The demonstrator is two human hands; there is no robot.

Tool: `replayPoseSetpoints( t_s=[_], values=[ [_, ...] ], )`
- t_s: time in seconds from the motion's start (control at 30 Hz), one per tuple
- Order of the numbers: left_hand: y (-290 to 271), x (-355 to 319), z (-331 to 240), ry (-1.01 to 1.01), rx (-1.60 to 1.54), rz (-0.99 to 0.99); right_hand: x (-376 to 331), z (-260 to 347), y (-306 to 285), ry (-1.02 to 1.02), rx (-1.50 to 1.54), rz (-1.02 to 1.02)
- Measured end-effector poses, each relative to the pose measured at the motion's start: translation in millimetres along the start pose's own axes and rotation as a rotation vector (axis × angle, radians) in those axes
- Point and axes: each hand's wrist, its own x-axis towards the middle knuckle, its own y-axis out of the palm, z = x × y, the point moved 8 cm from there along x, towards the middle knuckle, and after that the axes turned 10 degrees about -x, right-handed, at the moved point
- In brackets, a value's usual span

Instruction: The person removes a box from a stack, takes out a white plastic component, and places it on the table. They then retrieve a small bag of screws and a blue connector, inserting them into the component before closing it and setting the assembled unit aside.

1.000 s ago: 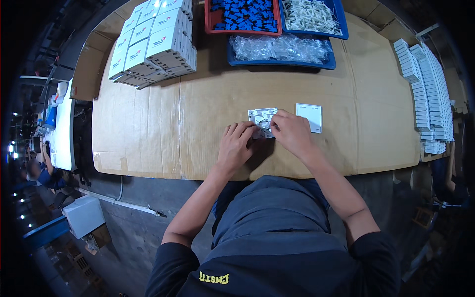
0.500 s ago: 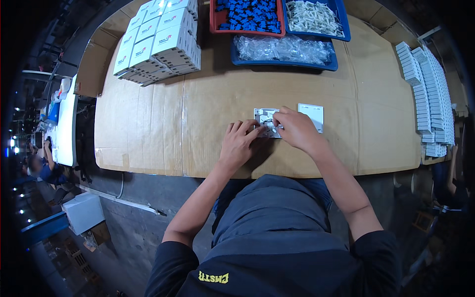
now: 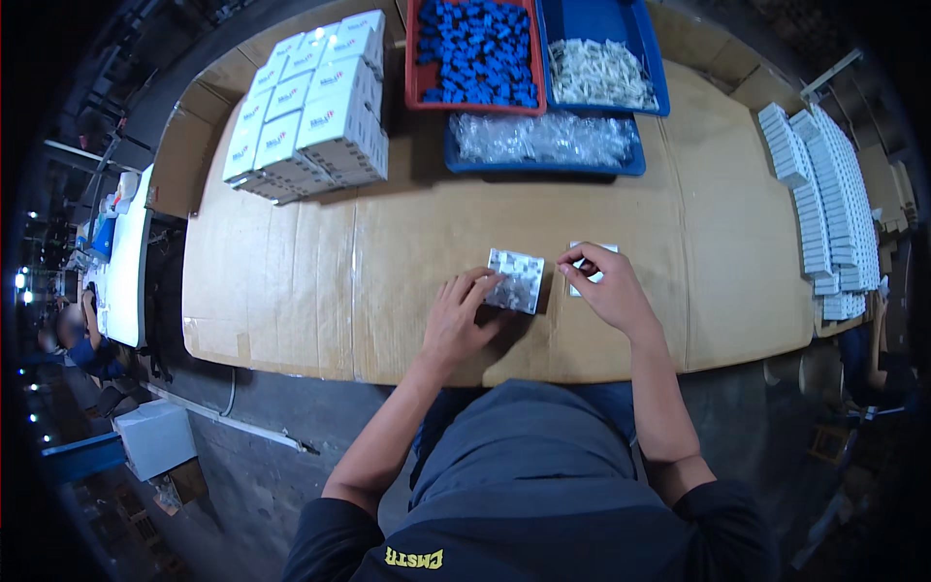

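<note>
A small clear plastic bag [image 3: 515, 279] with pale parts inside lies flat on the cardboard-covered table [image 3: 388, 252]. My left hand [image 3: 461, 315] rests on the bag's left edge, fingers spread over it. My right hand [image 3: 606, 288] is just right of the bag, its fingertips pinching the near edge of a small white card [image 3: 595, 249] that lies on the table. The hand hides most of the card.
A stack of white boxes [image 3: 310, 107] stands at the far left. At the back are a red bin of blue parts [image 3: 475, 48], a blue bin of white parts [image 3: 601, 68] and a blue tray of clear bags [image 3: 543, 141]. Rows of white pieces [image 3: 824, 194] line the right edge.
My right hand has come off the plastic bag and moved right onto the white card. My left hand stays on the bag.
</note>
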Motion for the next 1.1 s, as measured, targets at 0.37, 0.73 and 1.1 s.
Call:
replayPoseSetpoints(
  t_s=[0.37,0.73,1.1],
  values=[
    [-4,11,5,-0.1,0.034,0.091,137,76,-70,-0.419,-0.243,-0.31],
    [-9,11,9,-0.103,-0.048,0.141,333,131,-61,-0.507,-0.622,-0.349],
    [-13,16,17,-0.148,-0.076,0.115,487,179,-27,-0.624,-0.975,-0.399]
  ],
)
